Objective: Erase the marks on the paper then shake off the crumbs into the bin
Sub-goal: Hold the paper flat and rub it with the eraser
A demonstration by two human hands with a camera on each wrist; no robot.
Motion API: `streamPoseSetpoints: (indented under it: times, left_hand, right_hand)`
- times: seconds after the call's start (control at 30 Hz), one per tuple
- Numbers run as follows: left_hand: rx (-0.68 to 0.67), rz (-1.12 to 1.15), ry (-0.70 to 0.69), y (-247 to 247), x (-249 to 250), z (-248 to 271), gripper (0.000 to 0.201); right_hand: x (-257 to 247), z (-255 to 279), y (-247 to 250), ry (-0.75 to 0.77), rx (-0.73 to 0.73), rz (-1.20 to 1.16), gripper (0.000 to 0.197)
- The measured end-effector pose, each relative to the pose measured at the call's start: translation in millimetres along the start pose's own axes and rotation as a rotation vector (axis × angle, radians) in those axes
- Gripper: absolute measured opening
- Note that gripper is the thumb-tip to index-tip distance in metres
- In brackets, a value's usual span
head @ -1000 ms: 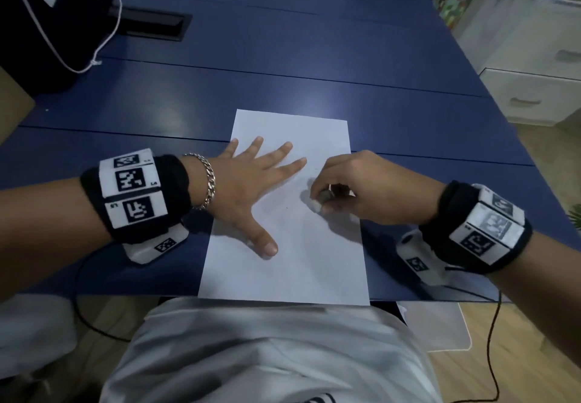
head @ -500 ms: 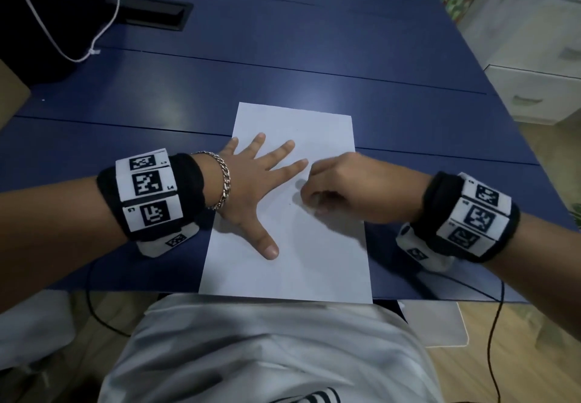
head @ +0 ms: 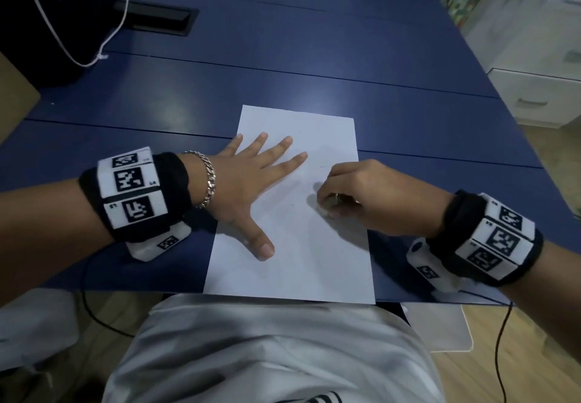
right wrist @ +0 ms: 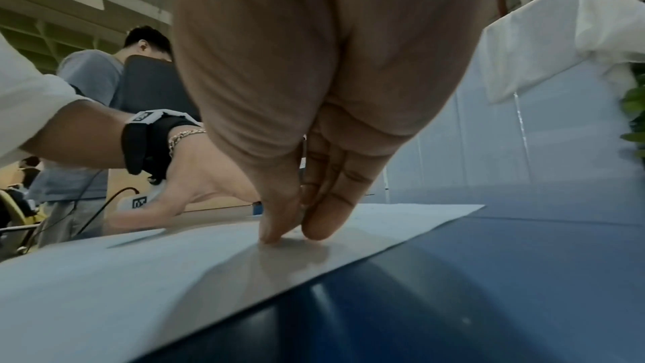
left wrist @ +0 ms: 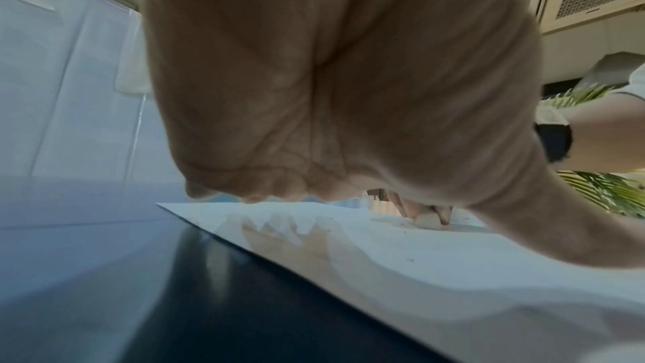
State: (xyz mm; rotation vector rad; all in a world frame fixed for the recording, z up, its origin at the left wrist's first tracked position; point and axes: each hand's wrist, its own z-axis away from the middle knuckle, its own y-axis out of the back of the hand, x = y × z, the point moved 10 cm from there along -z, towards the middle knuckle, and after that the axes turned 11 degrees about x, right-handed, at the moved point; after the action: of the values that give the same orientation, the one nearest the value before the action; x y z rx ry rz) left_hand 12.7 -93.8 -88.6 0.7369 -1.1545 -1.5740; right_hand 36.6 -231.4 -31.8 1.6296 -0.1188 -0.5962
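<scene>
Table (head: 283,66): blue, with seams running left to right; a black slot (head: 157,22) is set in at far left.
Bag (head: 47,18): black with a white cord, at the far left corner; its white tag bears handwriting that looks like "346".
Paper (head: 292,264): white sheet lying flat at the near edge of the table, long side running near to far; a few dark specks sit near its middle.
Left hand (head: 251,185): flat on the left part of the paper, palm down, fingers spread and straight, thumb pointing toward the near edge; a silver chain bracelet (head: 209,179) is on the wrist.
Right hand (head: 361,195): on the right part of the paper, fingers curled, tips bunched and pinching the eraser against the sheet.
Eraser (left wrist: 428,220): small pale block, standing on the paper under the right fingertips.
Wristbands (head: 132,188): black, one on each wrist, with white square code markers; small print unreadable.
</scene>
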Motion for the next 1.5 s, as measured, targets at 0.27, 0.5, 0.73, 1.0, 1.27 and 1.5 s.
streamPoseSetpoints:
  times: [0.27, 0.5, 0.73, 1.0, 1.27, 1.5]
  left_hand:
    - [-0.096, -0.081, 0.013, -13, -17, 22, 0.152]
    - [0.005, 0.016, -0.045, -2, 20, 7, 0.140]
    - [-0.018, -0.033, 0.012, -12, 16, -3, 0.145]
    - [-0.052, -0.057, 0.040, -10, 17, -5, 0.151]
    - [-0.074, -0.034, 0.044, -10, 18, -4, 0.152]
    - [-0.079, -0.043, 0.052, -11, 16, -5, 0.153]
  right_hand:
    - [12, -5, 3, -0.086, 0.017, -0.019, 0.015]
    - [-5, -5, 9, -0.024, 0.049, -0.020, 0.010]
    - [-14, -3, 0, -0.026, 0.054, 0.037, 0.014]
    - [-21, -6, -3, -0.014, 0.003, 0.054, 0.019]
    - [-52, -3, -19, 0.042, -0.014, 0.044, 0.016]
    - [-39, -11, -5, -0.004, 0.061, 0.047, 0.012]
